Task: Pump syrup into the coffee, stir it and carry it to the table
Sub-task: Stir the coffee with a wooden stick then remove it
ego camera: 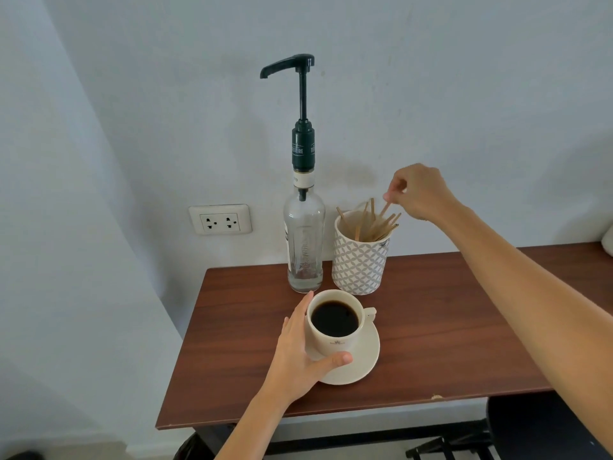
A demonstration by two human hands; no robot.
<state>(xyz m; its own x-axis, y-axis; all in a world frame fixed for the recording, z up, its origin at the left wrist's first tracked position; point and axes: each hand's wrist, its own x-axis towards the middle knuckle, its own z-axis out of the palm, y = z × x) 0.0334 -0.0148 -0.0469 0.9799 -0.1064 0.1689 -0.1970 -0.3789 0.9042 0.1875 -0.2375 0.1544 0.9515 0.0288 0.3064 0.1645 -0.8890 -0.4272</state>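
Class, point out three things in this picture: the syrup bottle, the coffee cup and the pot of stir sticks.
Syrup bottle [304, 247]: head view, on the clear glass body.
Coffee cup [331, 343]: head view, on the cream outer wall near the logo.
Stick pot [360, 265]: head view, on the patterned side.

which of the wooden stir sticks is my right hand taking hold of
The stir stick pinched by your right hand: it juts highest on the patterned cup's right side, while the others lean untouched inside.

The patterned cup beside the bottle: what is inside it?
The patterned cup holds thin wooden stir sticks, leaning against its rim. The right hand pinches the top of one. Their lower ends and the cup's bottom are hidden by its wall.
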